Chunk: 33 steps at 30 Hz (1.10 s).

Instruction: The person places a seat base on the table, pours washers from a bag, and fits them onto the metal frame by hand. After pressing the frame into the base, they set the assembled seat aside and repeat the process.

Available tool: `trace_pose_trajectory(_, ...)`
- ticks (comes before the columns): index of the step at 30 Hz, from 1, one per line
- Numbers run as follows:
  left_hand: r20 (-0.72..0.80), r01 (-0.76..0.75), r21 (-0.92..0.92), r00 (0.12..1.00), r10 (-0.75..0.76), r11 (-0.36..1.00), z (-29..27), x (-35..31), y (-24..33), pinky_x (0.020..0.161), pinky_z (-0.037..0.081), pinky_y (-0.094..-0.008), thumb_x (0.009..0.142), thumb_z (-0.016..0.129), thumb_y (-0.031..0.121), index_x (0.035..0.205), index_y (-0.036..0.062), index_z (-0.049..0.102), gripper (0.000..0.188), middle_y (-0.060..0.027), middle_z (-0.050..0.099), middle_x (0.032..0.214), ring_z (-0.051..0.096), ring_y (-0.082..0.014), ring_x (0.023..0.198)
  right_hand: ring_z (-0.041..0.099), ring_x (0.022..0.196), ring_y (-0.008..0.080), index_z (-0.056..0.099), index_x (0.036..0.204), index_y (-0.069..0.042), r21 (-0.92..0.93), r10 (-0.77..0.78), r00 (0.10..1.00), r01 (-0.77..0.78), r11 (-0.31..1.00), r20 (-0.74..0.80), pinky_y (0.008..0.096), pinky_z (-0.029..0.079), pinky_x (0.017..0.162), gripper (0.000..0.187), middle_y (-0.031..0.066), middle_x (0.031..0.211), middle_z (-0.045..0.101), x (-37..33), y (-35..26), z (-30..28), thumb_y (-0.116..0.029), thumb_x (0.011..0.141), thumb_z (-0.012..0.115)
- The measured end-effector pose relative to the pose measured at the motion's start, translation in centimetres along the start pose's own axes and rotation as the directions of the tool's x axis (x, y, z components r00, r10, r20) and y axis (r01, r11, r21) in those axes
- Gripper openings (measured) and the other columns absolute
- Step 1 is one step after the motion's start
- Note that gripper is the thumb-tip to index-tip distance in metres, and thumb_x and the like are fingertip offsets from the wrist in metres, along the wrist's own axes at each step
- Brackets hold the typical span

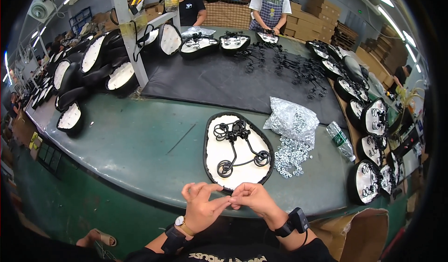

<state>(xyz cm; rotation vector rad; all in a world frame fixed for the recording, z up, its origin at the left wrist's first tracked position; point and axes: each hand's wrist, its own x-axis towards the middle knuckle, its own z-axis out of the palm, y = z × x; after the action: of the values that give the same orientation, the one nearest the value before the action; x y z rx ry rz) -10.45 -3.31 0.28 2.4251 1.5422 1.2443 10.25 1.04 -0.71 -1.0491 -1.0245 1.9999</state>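
Observation:
A bicycle saddle lies upside down before me, its white underside up and its black rim around it. On it sits a black wire spring frame with several coils and a dark clamp in its upper part. My left hand and my right hand meet at the fingertips by the saddle's near edge. Both are closed in a pinch, the left with some fingers curled loosely apart. Whatever lies between the fingertips is too small to make out. Right of the saddle are loose metal nuts and a clear plastic bag of them.
A plastic bottle lies right of the nuts. Saddles with frames line the right edge; more saddles pile up at left by a grey post. Spring frames lie on a black mat. A co-worker handles a saddle across the table.

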Motion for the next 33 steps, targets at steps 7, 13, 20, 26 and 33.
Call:
trace_pose_trajectory(7,-0.087,0.226,0.015,0.971,-0.224,0.974,2.3,2.4,-5.0,0.111,0.022,-0.0541,0.07,0.083,0.023,0.081,0.0223,0.079,0.011,-0.0013,0.061,0.127,0.044,-0.0294,0.129,0.068,0.068,0.0245,0.077,0.097,-0.012,-0.931,-0.77,0.55,0.331,-0.156,0.324,0.0362,0.053,0.062,0.016,0.0021,0.079,0.07,2.6,-0.8,-0.2,-0.015,0.082,0.077)
trace_pose_trajectory(13,0.006,0.308,-0.06,0.951,-0.308,0.95,3.9,3.0,-5.9,0.118,0.015,-0.0562,0.072,0.081,0.024,0.081,0.0212,0.081,0.009,-0.0098,0.055,0.146,0.036,-0.0365,0.142,0.068,0.064,0.0242,0.077,0.091,-0.009,-0.961,-0.776,0.593,0.27,-0.058,0.213,0.0346,0.054,0.056,0.013,0.0056,0.077,0.071,4.8,-0.5,-0.3,-0.017,0.082,0.08)
trace_pose_trajectory(20,0.082,0.316,-0.123,0.948,-0.307,0.941,4.4,3.3,-6.7,0.118,0.013,-0.0567,0.076,0.079,0.023,0.087,0.0191,0.082,0.011,-0.0159,0.045,0.156,0.028,-0.0398,0.148,0.068,0.063,0.0212,0.078,0.095,-0.015,-0.948,-0.802,0.562,0.317,-0.019,0.204,0.0337,0.053,0.054,0.012,0.0004,0.076,0.069,5.1,-0.2,-1.0,-0.022,0.085,0.077)
trace_pose_trajectory(26,0.195,0.344,-0.122,0.928,-0.318,0.931,4.5,3.5,-7.0,0.119,0.012,-0.0559,0.08,0.077,0.02,0.093,0.0159,0.08,0.014,-0.0202,0.036,0.162,0.023,-0.0428,0.149,0.067,0.059,0.0216,0.076,0.099,-0.016,-0.926,-0.731,0.596,0.352,-0.133,0.332,0.0337,0.052,0.052,0.014,-0.0002,0.074,0.068,5.2,-0.5,-1.1,-0.017,0.086,0.071)
trace_pose_trajectory(33,0.222,0.367,-0.129,0.916,-0.334,0.921,4.8,3.5,-6.8,0.119,0.014,-0.0557,0.083,0.078,0.02,0.098,0.0135,0.078,0.017,-0.0229,0.032,0.163,0.023,-0.0433,0.149,0.064,0.055,0.0194,0.07,0.088,-0.014,-0.897,-0.747,0.499,0.299,-0.327,0.439,0.0322,0.049,0.05,0.009,-0.0008,0.069,0.062,5.5,-0.6,-1.0,-0.012,0.081,0.066)
